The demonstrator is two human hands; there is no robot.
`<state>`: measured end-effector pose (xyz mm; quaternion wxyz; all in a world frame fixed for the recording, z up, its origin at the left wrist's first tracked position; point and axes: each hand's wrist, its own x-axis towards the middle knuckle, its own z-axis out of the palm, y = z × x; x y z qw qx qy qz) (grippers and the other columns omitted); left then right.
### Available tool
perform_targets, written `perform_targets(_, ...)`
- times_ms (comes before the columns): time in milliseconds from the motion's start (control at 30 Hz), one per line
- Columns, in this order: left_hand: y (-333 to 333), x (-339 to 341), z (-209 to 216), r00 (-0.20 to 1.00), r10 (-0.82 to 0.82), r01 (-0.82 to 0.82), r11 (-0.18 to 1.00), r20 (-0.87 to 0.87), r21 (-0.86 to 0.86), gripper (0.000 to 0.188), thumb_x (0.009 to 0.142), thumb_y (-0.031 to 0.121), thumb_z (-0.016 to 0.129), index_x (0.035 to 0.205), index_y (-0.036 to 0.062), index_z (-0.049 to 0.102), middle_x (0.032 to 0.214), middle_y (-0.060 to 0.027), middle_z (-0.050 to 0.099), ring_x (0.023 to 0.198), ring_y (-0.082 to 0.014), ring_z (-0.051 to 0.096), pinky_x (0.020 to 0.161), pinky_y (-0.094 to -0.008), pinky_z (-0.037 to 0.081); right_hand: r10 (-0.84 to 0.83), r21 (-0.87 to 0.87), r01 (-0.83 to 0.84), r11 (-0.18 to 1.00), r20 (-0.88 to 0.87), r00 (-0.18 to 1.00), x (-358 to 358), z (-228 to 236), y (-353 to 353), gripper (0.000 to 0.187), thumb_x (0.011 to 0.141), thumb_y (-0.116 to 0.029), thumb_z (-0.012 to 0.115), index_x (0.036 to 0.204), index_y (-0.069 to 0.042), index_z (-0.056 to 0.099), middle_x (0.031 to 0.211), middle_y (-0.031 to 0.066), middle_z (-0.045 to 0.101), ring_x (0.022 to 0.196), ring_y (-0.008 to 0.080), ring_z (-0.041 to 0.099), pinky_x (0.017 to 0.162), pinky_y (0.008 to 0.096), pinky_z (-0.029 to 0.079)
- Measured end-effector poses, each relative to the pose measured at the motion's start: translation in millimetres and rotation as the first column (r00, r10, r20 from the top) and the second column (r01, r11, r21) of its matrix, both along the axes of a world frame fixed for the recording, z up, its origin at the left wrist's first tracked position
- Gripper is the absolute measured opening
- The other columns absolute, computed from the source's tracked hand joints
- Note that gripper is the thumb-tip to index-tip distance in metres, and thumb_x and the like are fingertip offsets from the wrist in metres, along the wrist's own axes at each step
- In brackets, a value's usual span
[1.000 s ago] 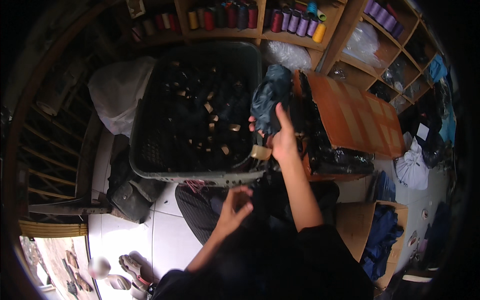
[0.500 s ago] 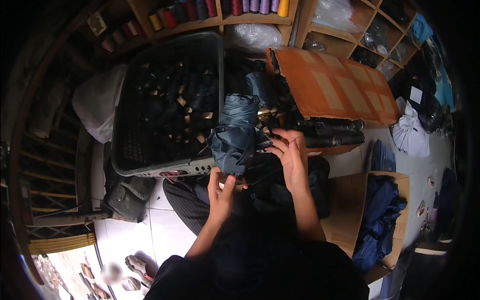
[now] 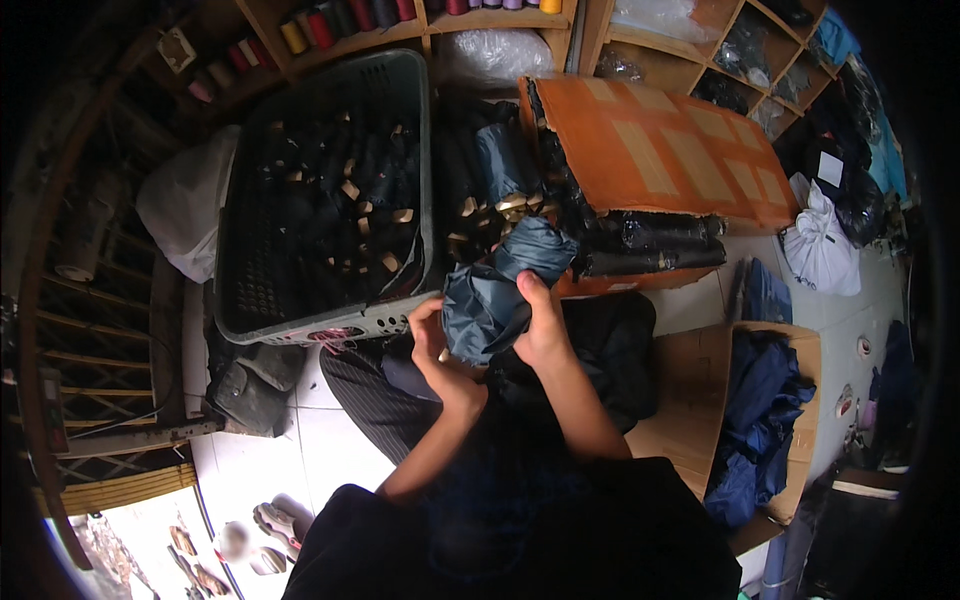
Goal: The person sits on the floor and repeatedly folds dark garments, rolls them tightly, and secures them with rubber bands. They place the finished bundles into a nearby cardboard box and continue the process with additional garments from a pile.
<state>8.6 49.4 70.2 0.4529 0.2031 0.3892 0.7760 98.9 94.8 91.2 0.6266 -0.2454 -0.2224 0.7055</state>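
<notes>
A compact folding umbrella (image 3: 490, 300) with dark blue-grey fabric, loosely bunched, is held over my lap, tilted with its far end to the right. My right hand (image 3: 545, 325) grips its right side, thumb lying over the fabric. My left hand (image 3: 447, 370) is cupped round its lower left side, fingers curled against the loose folds. The umbrella's handle end is mostly hidden between my hands. Just beyond, another blue-grey umbrella (image 3: 500, 165) lies rolled on a pile beside the basket.
A dark plastic basket (image 3: 425, 150) full of dark rolled umbrellas with tan ends stands ahead left. An orange carton (image 3: 660, 150) lies ahead right; an open cardboard box (image 3: 685, 390) with blue fabric (image 3: 755, 430) sits at my right. Shelves with thread spools (image 3: 320, 30) line the back.
My right hand has moved in from beside the umbrella and closed on it. The umbrella has tilted to the right, and my left hand has shifted along its lower left side.
</notes>
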Motion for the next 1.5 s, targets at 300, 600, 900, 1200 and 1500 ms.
perform_targets(300, 2, -3, 14, 0.905, -0.340, 0.369, 0.926, -0.257, 0.073, 0.065, 0.087, 0.046, 0.062, 0.130, 0.0020, 0.041, 0.125, -0.0132, 0.046, 0.117, -0.0248, 0.047, 0.102, -0.0358, 0.035, -0.085, 0.103, 0.042, 0.994, 0.454, 0.887, 23, 16, -4, 0.075, 0.087, -0.048, 0.063, 0.136, 0.003, 0.037, 0.131, 0.0118, 0.046, 0.122, 0.0198, 0.041, 0.105, 0.0334, 0.030)
perform_targets(600, 0, -10, 11, 0.966, -0.221, 0.212, 0.974, -0.134, -0.082, 0.028, 0.096, 0.019, 0.054, 0.116, -0.0007, 0.051, 0.106, -0.0074, 0.058, 0.093, -0.0131, 0.054, 0.084, -0.0286, 0.046, -0.095, 0.261, -0.022, 0.965, 0.427, 0.899, 30, -3, -37, 0.110, 0.070, -0.047, 0.081, 0.147, -0.009, 0.013, 0.144, 0.0167, 0.028, 0.130, 0.0292, 0.038, 0.103, 0.0429, 0.040)
perform_targets(900, -13, 1, -19, 0.785, -0.330, 0.304, 0.943, -0.524, -0.137, 0.039, 0.103, 0.025, 0.039, 0.118, -0.0057, 0.057, 0.101, -0.0082, 0.063, 0.095, -0.0120, 0.054, 0.087, -0.0266, 0.042, 0.149, 0.125, -0.181, 0.976, 0.226, 0.963, 34, -36, -36, 0.068, 0.073, -0.015, 0.080, 0.130, 0.001, 0.047, 0.122, 0.0134, 0.058, 0.116, 0.0231, 0.054, 0.103, 0.0343, 0.039)
perform_targets(1200, -17, -21, -32, 0.593, -0.287, 0.392, 0.919, -0.753, -0.042, 0.035, 0.097, 0.025, 0.049, 0.116, -0.0042, 0.056, 0.109, -0.0176, 0.061, 0.081, -0.0244, 0.064, 0.070, -0.0307, 0.051, 0.092, -0.121, -0.088, 0.989, 0.030, 0.995, 88, -60, -45, 0.047, 0.083, -0.016, 0.060, 0.124, 0.005, 0.050, 0.114, 0.0158, 0.061, 0.104, 0.0277, 0.062, 0.091, 0.0410, 0.050)
perform_targets(1500, -31, 38, -56, 0.450, 0.000, 0.508, 0.823, -0.893, 0.256, 0.053, 0.089, 0.050, 0.049, 0.114, 0.0043, 0.057, 0.125, -0.0197, 0.049, 0.117, -0.0389, 0.046, 0.097, -0.0498, 0.034, -0.022, -0.353, 0.018, 0.936, -0.006, 1.000, 69, -79, -81, 0.043, 0.089, -0.036, 0.053, 0.113, 0.000, 0.057, 0.109, 0.0093, 0.060, 0.100, 0.0199, 0.059, 0.090, 0.0313, 0.046)
